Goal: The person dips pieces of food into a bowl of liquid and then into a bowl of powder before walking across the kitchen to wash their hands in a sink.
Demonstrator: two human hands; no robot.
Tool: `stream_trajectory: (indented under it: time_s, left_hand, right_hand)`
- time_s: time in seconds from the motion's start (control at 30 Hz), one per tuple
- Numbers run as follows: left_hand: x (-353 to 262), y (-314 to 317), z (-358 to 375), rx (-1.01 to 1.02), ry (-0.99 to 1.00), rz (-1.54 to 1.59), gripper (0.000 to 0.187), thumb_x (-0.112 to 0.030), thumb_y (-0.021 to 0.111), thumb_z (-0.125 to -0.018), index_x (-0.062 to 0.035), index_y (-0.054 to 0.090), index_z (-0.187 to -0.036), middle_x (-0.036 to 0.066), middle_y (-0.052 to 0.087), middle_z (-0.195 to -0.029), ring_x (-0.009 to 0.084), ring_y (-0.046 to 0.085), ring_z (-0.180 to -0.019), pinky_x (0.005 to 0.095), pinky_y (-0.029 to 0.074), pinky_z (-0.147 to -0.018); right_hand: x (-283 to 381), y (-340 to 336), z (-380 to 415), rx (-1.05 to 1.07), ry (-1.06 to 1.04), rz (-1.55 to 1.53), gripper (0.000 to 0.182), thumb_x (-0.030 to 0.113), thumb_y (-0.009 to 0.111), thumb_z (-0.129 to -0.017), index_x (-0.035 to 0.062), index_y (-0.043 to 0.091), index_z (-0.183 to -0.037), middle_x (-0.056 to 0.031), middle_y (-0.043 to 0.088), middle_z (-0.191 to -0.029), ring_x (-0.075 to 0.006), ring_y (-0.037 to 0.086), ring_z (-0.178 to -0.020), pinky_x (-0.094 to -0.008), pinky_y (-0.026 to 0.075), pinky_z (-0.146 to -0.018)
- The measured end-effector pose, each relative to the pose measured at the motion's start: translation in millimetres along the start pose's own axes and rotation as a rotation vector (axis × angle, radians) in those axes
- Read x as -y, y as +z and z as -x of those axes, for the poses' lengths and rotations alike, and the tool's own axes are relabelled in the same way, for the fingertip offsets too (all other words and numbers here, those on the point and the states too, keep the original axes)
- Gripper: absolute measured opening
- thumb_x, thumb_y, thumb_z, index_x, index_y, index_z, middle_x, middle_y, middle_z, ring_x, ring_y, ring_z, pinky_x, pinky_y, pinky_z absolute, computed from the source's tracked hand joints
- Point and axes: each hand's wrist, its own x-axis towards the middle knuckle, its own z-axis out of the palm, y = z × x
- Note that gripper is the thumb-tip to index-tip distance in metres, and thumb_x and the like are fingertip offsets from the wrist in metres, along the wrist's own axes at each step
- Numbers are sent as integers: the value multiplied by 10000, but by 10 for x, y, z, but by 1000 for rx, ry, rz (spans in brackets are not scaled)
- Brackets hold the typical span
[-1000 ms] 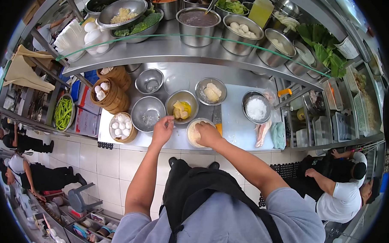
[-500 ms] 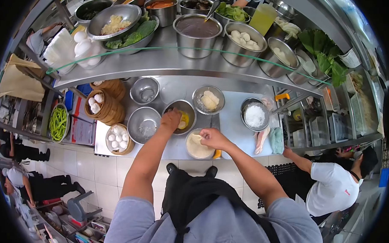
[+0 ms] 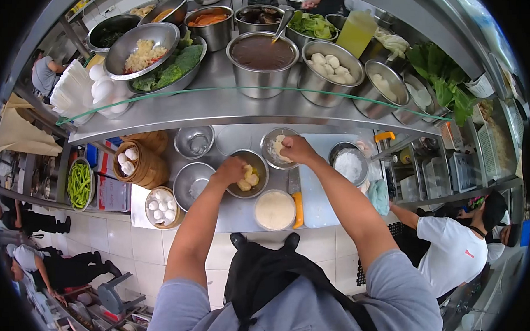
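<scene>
My left hand [image 3: 232, 170] reaches into a steel bowl of yellow egg [image 3: 264, 187], its fingers curled down beside several wet, pale yellow pieces [image 3: 249, 176]. Whatever those fingertips hold is hidden. Behind and to the right, my right hand [image 3: 296, 150] is over another steel bowl [image 3: 267, 136] dusted with white powder. Its fingers are closed at a pale, powder-coated piece [image 3: 280, 146]. Nearer to me stands a round container of pale crumbs [image 3: 275, 210], with an orange handle [image 3: 298, 210] beside it.
Steel bowls [image 3: 194, 182] and bamboo steamers [image 3: 148, 166] stand left. A white cutting board [image 3: 324, 192] and bowl of white powder [image 3: 349, 165] lie right. A loaded shelf [image 3: 216, 112] crosses behind. A co-worker in white [image 3: 455, 249] is at the right.
My right hand has left the crumb container and moved back to the powdered bowl. My left hand stays at the egg bowl, where more pale pieces now show. The view has shifted slightly.
</scene>
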Motion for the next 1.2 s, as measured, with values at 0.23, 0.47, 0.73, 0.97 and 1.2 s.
stream_trajectory:
  time_s: [0.23,0.47,0.73,0.97,1.2]
  left_hand:
    - [-79,-315,105,146,-291,455,260,-247,614,-866,-1,691,-902,143,687,-781,235,680,-679,360,540,-655]
    - [-160,-650,350,60,-376,730,279,-262,638,-910,12,687,-890,21,609,-705,101,578,-590,246,509,-557]
    - [-258,-554,460,-39,-354,748,278,-232,638,-896,41,687,-889,35,600,-686,115,595,-587,269,539,-533]
    - [-223,-365,467,-291,-500,1003,250,-189,611,-927,46,673,-986,84,681,-840,131,669,-726,269,582,-598]
    - [-417,-500,606,-398,-489,1059,211,-175,556,-974,-2,642,-1059,83,680,-944,156,676,-775,269,582,-655]
  right_hand:
    - [190,245,64,55,-25,304,204,208,701,-751,44,697,-873,-144,716,-867,-288,693,-807,-388,538,-729]
    - [615,614,1426,229,-128,245,357,175,679,-768,68,664,-1108,-234,635,-1158,-365,642,-1033,-462,555,-813]
    - [707,1044,1748,136,-83,466,396,65,604,-801,64,609,-1196,-263,512,-1254,-435,613,-1027,-493,575,-767]
    - [732,883,1688,272,-50,411,341,37,597,-780,72,692,-1106,-221,561,-1199,-375,624,-1048,-460,542,-879]
    - [747,580,1751,242,-69,168,340,133,678,-777,56,682,-1108,-167,633,-1155,-346,631,-1058,-437,495,-942]
